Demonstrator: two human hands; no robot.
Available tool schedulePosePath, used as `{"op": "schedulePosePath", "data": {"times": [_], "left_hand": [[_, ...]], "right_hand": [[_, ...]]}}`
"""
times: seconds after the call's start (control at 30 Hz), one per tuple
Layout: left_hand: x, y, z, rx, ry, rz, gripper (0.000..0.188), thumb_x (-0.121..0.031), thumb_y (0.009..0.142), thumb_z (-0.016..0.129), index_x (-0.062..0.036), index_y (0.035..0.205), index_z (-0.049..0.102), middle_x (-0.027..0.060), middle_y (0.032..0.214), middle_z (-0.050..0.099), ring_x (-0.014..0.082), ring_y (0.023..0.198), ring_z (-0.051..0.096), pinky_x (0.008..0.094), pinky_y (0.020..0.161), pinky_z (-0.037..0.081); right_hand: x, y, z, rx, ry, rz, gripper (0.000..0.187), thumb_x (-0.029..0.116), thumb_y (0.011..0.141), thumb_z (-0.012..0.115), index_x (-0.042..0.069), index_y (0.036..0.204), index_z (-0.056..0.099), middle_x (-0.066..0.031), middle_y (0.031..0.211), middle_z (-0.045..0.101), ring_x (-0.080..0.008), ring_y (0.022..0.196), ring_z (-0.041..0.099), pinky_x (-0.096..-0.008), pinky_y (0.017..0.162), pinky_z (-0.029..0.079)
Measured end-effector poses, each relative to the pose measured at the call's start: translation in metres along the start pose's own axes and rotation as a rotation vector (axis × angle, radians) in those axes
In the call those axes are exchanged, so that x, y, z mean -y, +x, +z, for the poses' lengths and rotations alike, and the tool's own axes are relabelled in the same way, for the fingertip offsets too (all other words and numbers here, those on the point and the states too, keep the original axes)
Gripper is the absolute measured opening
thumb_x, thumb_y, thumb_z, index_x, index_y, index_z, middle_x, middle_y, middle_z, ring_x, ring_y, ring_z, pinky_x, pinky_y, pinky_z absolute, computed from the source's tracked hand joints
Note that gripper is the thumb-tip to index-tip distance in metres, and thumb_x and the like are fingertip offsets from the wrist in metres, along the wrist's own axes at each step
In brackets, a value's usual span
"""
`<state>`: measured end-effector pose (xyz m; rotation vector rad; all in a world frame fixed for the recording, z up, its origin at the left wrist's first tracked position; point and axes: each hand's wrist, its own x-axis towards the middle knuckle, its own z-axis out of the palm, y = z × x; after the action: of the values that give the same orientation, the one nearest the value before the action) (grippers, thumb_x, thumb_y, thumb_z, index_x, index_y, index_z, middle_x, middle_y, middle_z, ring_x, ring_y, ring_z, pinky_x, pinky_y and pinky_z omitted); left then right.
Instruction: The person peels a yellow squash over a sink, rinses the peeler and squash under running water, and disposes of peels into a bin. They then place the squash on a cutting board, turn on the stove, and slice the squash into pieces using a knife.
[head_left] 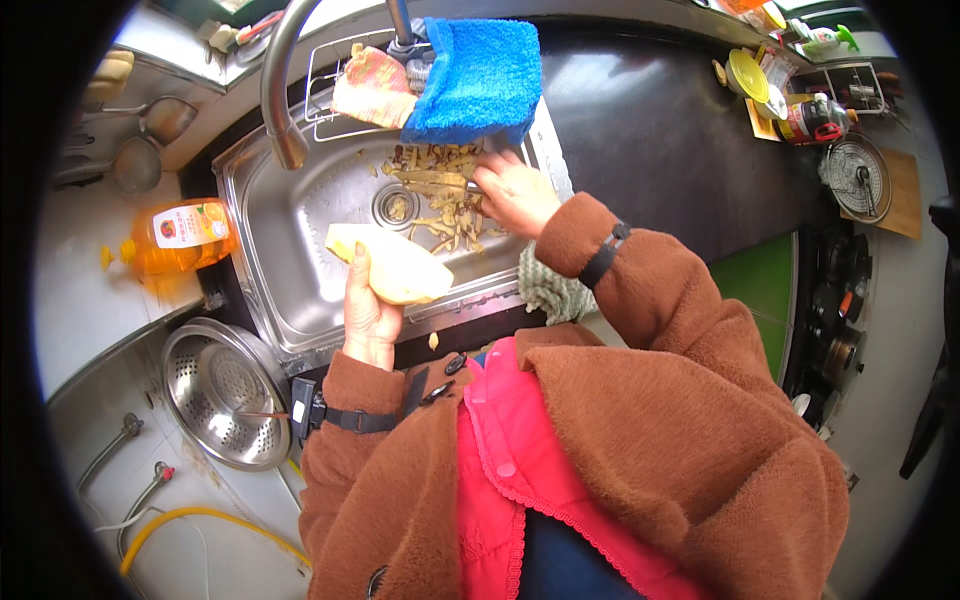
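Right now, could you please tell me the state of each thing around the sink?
Left hand: closed on the peeled vegetable.
Peeled vegetable: pale, skinned, held over the sink.
Right hand: down among the peelings; grip unclear.
Peelings: scattered around the drain.
Sink: no standing water.
Faucet: no water running.
Blue towel: draped over the rack.
Steel colander: upright, nothing in it.

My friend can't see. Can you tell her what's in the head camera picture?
A person at a steel sink holds a pale peeled vegetable in the left hand, while the right hand reaches into a pile of peelings. A blue towel hangs behind the sink.
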<state>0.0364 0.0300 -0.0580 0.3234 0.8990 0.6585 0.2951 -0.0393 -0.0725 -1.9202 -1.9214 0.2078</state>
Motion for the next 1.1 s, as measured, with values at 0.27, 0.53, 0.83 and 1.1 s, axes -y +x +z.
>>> {"op": "schedulePosePath", "data": {"times": [0.27,0.53,0.83,1.1], "left_hand": [[-0.011,0.023,0.009,-0.092,-0.071,0.023,0.052,-0.045,0.095,0.060,-0.0102,0.131,0.048,0.0079,0.125,0.059,0.0266,0.118,0.056,0.0457,0.105,0.045],[-0.023,0.032,0.008,-0.075,-0.077,0.122,0.049,-0.038,0.097,0.058,-0.0083,0.133,0.045,0.0105,0.128,0.057,0.0282,0.121,0.054,0.0483,0.107,0.042],[0.013,0.043,0.020,-0.093,-0.065,-0.057,0.050,-0.032,0.097,0.058,-0.0047,0.136,0.043,0.0129,0.133,0.055,0.0286,0.125,0.053,0.0483,0.109,0.040],[0.067,0.068,0.048,-0.071,0.036,-0.175,0.041,-0.020,0.094,0.065,-0.0017,0.128,0.049,0.0128,0.122,0.061,0.0271,0.112,0.062,0.0460,0.097,0.051]], "right_hand": [[-0.039,0.062,0.015,0.065,0.075,0.241,0.028,0.007,0.080,0.060,0.004,0.107,0.064,-0.0200,0.108,0.064,-0.0376,0.104,0.062,-0.0430,0.094,0.048],[-0.039,0.068,0.019,-0.052,0.119,0.088,0.027,0.010,0.082,0.063,0.008,0.108,0.066,-0.0178,0.110,0.064,-0.0347,0.105,0.061,-0.0417,0.093,0.049],[-0.043,0.073,0.014,0.094,0.161,0.133,0.027,0.018,0.083,0.067,0.013,0.110,0.069,-0.0129,0.108,0.068,-0.0310,0.104,0.063,-0.0383,0.093,0.050],[-0.033,0.074,-0.031,0.074,0.239,0.090,0.028,0.013,0.082,0.065,0.012,0.110,0.068,-0.0117,0.108,0.068,-0.0302,0.102,0.063,-0.0375,0.092,0.050]]}}
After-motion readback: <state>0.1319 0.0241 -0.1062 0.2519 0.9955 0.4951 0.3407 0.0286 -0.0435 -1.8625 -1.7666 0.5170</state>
